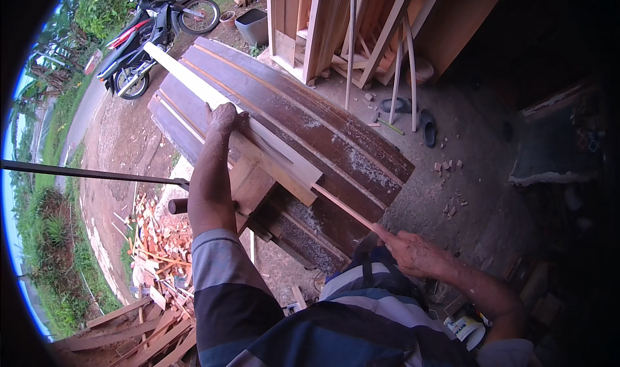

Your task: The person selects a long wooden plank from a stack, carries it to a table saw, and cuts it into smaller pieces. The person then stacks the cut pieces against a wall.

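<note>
A long, pale wooden board (187, 76) lies slantwise over a brown slatted wooden table (310, 125). My left hand (224, 117) is on the board at about mid-length, fingers bent over it and partly hidden. Beside the board, a tan wooden piece (274, 170) runs alongside it, next to a box-like wooden block (250, 185). My right hand (408, 252) is closed round the near end of a thin wooden strip (345, 207). The strip's far end meets the near end of the pale board. Pale shavings are scattered on the tabletop.
Wood offcuts (165, 238) are heaped on the left. A dark bar (97, 173) juts in from that side. Motorcycles (152, 34) stand at the far left. Planks and frames (349, 31) lean at the back. Sandals (427, 128) and wood bits lie on the floor at right.
</note>
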Demonstrator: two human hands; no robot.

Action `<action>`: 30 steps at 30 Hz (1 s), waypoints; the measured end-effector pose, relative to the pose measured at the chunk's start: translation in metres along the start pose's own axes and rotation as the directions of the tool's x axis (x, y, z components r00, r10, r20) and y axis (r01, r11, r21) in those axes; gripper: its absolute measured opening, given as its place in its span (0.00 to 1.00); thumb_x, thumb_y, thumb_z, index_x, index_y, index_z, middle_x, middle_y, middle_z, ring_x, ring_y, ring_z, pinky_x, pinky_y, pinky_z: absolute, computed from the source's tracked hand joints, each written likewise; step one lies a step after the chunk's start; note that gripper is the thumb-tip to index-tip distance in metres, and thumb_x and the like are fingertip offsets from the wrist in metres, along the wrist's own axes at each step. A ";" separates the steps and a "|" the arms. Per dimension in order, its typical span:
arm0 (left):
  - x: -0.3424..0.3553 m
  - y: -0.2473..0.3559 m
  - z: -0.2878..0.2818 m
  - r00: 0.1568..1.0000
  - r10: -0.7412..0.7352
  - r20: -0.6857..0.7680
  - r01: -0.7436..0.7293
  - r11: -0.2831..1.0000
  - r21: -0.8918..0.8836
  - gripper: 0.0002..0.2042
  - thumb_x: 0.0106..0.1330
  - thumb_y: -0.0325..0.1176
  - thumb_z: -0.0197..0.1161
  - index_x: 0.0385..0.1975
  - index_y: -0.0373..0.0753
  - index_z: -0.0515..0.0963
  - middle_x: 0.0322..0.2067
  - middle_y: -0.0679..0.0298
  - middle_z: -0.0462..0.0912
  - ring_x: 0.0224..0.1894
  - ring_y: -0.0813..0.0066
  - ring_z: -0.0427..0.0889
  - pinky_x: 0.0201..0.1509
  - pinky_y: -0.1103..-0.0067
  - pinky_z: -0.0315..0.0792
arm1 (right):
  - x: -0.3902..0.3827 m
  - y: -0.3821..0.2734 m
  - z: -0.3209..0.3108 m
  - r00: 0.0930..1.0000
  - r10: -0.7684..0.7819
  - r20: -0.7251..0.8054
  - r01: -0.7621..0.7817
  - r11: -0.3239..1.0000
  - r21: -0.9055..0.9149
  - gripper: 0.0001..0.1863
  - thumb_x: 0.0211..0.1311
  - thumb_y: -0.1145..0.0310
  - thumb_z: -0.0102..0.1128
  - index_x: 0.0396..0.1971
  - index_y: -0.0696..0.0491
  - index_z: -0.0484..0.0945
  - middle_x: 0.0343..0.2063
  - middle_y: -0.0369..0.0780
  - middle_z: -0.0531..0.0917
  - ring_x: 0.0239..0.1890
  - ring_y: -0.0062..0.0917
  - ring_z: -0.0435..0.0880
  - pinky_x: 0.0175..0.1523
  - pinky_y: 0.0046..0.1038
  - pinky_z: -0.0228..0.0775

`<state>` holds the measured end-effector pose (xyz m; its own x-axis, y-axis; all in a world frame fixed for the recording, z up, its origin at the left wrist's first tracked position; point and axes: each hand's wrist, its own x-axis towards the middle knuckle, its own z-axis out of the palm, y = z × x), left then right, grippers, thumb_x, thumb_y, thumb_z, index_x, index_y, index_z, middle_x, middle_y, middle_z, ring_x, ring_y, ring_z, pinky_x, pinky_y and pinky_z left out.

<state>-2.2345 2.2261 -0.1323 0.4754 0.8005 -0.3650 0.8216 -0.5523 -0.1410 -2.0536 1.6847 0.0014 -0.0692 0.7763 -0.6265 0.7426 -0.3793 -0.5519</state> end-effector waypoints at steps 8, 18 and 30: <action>0.010 -0.012 0.005 0.999 -0.025 -0.026 0.024 0.999 -0.047 0.33 0.65 0.66 0.60 0.48 0.36 0.82 0.50 0.49 0.86 0.60 0.52 0.81 0.77 0.45 0.42 | 0.002 -0.011 0.003 0.999 0.052 0.015 -0.053 0.995 0.079 0.36 0.72 0.72 0.49 0.77 0.49 0.49 0.38 0.56 0.80 0.43 0.54 0.82 0.51 0.50 0.75; 0.018 -0.008 -0.002 0.998 -0.060 0.028 0.062 0.996 -0.067 0.32 0.64 0.64 0.63 0.52 0.38 0.81 0.57 0.52 0.82 0.65 0.55 0.77 0.78 0.45 0.44 | 0.018 -0.016 -0.001 1.000 0.027 0.007 -0.027 0.999 0.041 0.39 0.70 0.73 0.48 0.78 0.50 0.44 0.38 0.58 0.80 0.42 0.55 0.83 0.50 0.51 0.76; 0.044 -0.024 -0.001 0.996 -0.078 0.032 0.083 0.978 -0.190 0.28 0.66 0.56 0.66 0.50 0.34 0.82 0.52 0.47 0.84 0.58 0.50 0.82 0.67 0.53 0.67 | 0.032 -0.022 -0.006 1.000 0.026 -0.010 -0.025 0.999 0.032 0.40 0.69 0.73 0.50 0.78 0.51 0.45 0.37 0.58 0.80 0.41 0.56 0.83 0.49 0.50 0.77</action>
<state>-2.2330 2.2741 -0.1444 0.3994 0.8333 -0.3822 0.9029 -0.4298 0.0065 -2.0687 1.7212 -0.0032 -0.0434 0.7714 -0.6349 0.7225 -0.4146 -0.5532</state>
